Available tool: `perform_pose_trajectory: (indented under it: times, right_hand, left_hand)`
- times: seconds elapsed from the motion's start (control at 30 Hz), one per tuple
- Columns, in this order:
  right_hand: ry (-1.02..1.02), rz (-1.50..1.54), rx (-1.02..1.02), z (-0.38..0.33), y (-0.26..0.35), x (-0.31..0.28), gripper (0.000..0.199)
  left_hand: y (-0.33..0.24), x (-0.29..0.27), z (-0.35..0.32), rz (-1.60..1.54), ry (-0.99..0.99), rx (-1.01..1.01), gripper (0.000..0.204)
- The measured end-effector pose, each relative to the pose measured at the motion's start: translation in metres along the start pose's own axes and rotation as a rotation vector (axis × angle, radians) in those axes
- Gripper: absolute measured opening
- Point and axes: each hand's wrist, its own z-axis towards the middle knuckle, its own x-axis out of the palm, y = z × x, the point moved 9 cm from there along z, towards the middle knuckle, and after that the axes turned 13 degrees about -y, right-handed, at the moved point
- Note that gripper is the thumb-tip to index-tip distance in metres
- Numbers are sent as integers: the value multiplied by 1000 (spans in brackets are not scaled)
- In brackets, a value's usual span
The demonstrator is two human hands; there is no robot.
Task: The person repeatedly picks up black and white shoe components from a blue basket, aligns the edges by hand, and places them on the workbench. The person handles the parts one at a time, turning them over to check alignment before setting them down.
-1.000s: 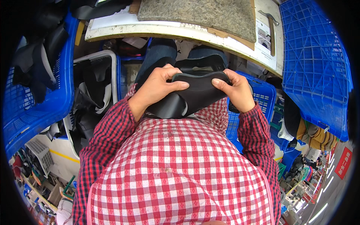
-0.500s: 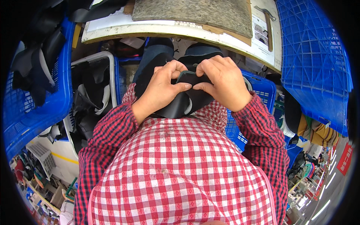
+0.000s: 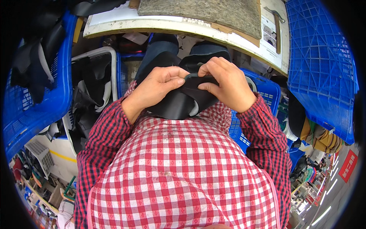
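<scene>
A black leather-like piece lies across my lap, with a pale patch showing near its lower edge. My left hand pinches its upper edge between thumb and forefinger. At the same edge, just to the right, my right hand grips with curled fingers, its thumb lying below on the black surface. A thin dark-green strip shows along the edge between my fingertips. Part of the piece is hidden under my hands, and how its layers lie there cannot be made out.
Ahead stands a worktable with a worn grey board and a hammer on it. A blue basket and a grey-rimmed basket of black scraps are at left. A blue crate stands at right.
My left hand has turned flatter, its wrist moving left, and still pinches the edge. My right hand stays nearly in place. The edge between the fingertips now lies lower and flatter.
</scene>
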Motion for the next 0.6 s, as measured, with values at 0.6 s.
perform_pose_trajectory:
  times: [0.6]
  right_hand:
    - [-89,236,195,-7,-20,4,22]
  left_hand:
    - [-9,10,-2,418,-88,284,20]
